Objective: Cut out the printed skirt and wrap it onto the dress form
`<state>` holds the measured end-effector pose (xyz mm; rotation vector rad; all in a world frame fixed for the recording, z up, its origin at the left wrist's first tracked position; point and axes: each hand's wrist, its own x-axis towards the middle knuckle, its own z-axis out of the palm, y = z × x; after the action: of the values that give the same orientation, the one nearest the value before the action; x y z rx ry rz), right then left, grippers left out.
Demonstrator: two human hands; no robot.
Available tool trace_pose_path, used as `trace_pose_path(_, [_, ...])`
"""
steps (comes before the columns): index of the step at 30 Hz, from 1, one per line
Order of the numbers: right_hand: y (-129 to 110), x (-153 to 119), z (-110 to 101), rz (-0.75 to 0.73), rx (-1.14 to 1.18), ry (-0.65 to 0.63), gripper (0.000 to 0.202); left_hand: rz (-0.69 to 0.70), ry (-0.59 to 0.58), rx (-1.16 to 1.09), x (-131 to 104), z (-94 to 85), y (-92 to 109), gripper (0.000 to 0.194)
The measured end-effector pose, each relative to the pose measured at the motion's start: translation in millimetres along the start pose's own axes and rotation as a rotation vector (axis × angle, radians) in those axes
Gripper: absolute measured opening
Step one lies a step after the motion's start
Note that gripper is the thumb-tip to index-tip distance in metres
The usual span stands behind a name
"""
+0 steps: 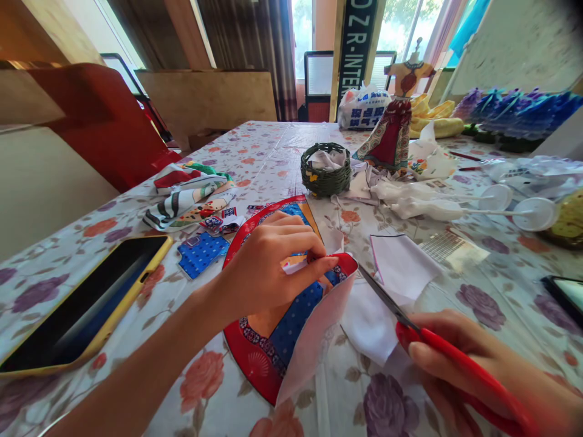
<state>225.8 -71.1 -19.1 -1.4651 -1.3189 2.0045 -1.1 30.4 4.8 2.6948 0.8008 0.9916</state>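
Right hand: yours (478,355), nearest the camera, is wrapped around the grips of red-handled scissors (428,340); the blades look nearly together and point away from you.
Left hand: yours (282,249) pinches the red border between thumb and fingers, raising a fold.
Printed cloth: the rounded, red-edged piece (291,321) lies on the floral tablecloth (264,142) under your left hand, its near-right side folded up so the pale underside shows.
Scissor tip: it sits just beside the pinched corner; whether it touches, you cannot tell from this view.
Cutting: the step seems to be a snip at that edge, so hold the fold taut, keep your left thumb behind the blade line, and take short bites with the tip.
Layers: check that only the cloth you mean to cut lies between the blades; the white cloth piece (368,328) lies close underneath.
Banner: the upright black sign (355,48) reads "O Z R - INTER" sideways, its end hidden.
Plastic bag: the white bag (364,109) carries blue characters, too creased to read surely.
Smartphone: the yellow-cased one (91,297) shows a dark screen and no readable brand.
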Motion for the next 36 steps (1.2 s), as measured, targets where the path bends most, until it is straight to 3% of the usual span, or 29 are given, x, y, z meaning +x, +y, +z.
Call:
trace_pose_path(8, [5,1,-4,-0.022,0.02,-0.035,0.047,-0.015,-0.021,0.001,1,-1.5,0,0.019])
trace_pose_path(15, [9,2,-10,-0.219,0.063,-0.08,0.038,-0.006,-0.024,0.018,3,0.6,0,0.017])
trace_pose_path(22, [2,1,-14,-0.42,-0.179,-0.029,0.045,0.021,0.008,0.051,4,0.8,0,0.018])
trace_pose_path(28, [8,8,-23,-0.522,-0.128,-0.142,0.05,0.051,0.029,0.061,7,3.8,1,0.021])
trace_pose_path(36, [19,-1,-18,-0.586,-0.128,0.061,0.046,0.135,0.044,0.055,8,9.9,5,0.017])
